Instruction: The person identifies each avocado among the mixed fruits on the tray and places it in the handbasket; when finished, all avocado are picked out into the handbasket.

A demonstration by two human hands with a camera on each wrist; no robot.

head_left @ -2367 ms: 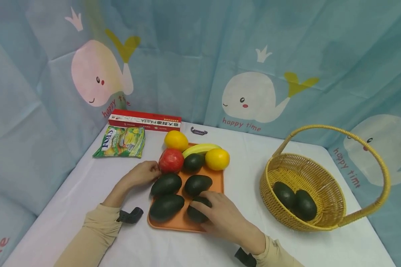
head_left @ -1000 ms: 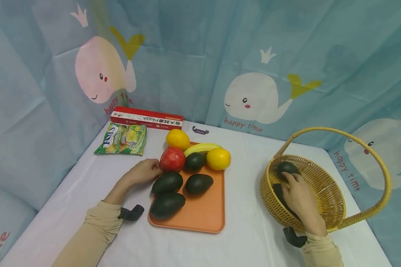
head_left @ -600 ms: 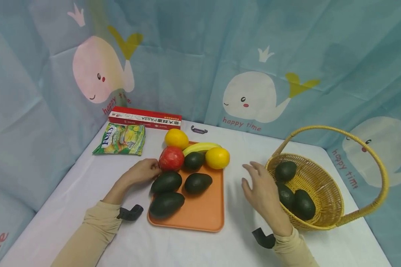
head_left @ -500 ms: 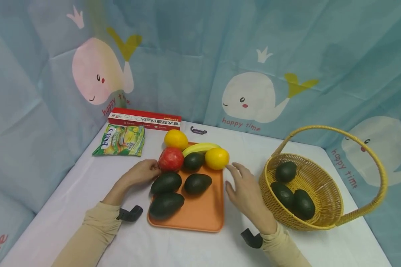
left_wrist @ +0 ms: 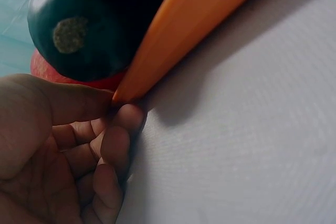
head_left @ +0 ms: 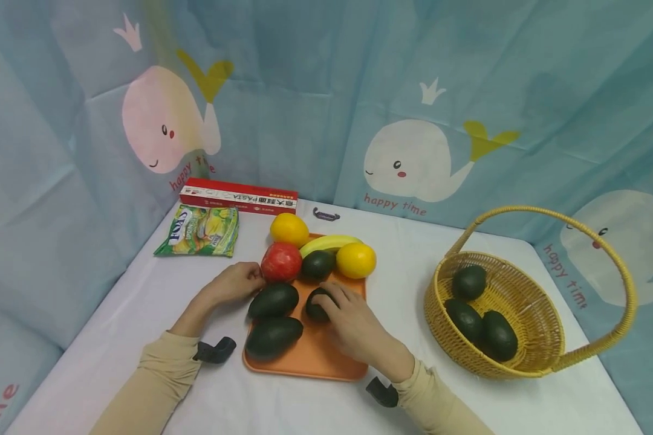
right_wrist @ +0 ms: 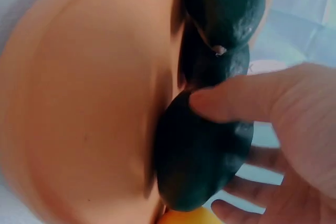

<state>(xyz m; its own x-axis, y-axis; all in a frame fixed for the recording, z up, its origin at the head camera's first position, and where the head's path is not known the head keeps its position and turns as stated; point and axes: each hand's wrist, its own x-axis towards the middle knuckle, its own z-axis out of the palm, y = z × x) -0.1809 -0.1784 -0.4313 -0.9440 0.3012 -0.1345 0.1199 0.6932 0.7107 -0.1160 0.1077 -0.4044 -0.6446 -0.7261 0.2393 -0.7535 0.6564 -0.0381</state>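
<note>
My right hand (head_left: 359, 326) grips an avocado (right_wrist: 197, 156) on the orange tray (head_left: 332, 356), thumb on one side and fingers round the other. At the tray's left edge, my left hand (head_left: 234, 283) pinches the rim (left_wrist: 178, 30) between thumb and curled fingers. Two more avocados lie at the tray's left, one nearer the back (head_left: 274, 300) and one in front (head_left: 274, 338). Behind them sit a red round fruit (head_left: 281, 262), another avocado (head_left: 318, 264), a yellow banana (head_left: 329, 243) and a lemon (head_left: 356, 260).
To the right stands a yellow wicker basket (head_left: 441, 338) with a tall handle and three avocados inside. An orange-yellow fruit (head_left: 289, 229) is at the tray's back left corner. Further back are a green candy bag (head_left: 201, 232), a red pasta box (head_left: 239, 196) and a small dark wrapper (head_left: 326, 214).
My right hand carried an avocado from the tray's front to the basket, let it go, and came back left onto another avocado. My left hand stayed at the tray's edge.
</note>
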